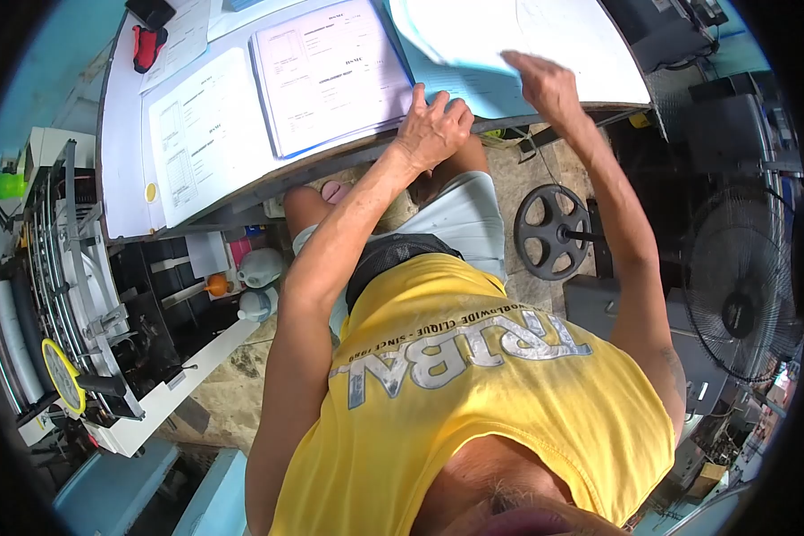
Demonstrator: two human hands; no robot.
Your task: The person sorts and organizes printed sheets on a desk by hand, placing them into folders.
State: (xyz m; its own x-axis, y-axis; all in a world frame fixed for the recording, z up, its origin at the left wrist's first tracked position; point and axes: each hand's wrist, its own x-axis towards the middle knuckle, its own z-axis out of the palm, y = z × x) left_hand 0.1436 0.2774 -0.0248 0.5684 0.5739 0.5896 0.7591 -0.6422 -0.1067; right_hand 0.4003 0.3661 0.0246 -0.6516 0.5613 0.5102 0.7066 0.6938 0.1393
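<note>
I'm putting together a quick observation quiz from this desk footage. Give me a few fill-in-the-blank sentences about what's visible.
1. The right hand has its grip on a lifted sheet of ___.
2. The other hand, lying flat on the printed forms, is the person's ___.
3. The colour of the person's shirt is ___.
4. The round caged appliance at the right is an electric ___.

Missing words: paper; left; yellow; fan.
</note>
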